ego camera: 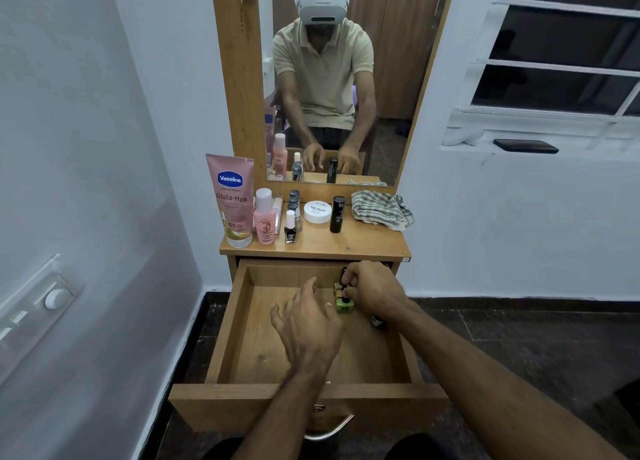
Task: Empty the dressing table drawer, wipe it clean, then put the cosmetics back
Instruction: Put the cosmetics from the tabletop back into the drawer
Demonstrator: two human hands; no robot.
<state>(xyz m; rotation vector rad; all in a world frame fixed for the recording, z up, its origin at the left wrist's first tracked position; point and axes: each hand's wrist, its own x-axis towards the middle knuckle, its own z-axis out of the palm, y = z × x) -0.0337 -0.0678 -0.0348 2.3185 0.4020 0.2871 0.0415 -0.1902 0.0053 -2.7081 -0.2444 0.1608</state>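
Note:
The wooden drawer [242, 328] stands pulled out below the dressing table top [363, 241]. At its far right, several small nail polish bottles cluster together, among them a green nail polish bottle [344, 305]. My right hand [374, 291] is closed on the black cap of one of those bottles. My left hand [308, 324] hovers over the drawer's middle with fingers spread and nothing in it. Another small dark bottle [377, 321] lies by the right wall, partly hidden under my right wrist.
On the table top stand a pink Vaseline tube [232, 200], a pink bottle [265, 217], a row of nail polish bottles [292, 217], a white round jar [317, 212], a black stick [337, 214] and a striped cloth [381, 210]. A mirror [329, 78] rises behind.

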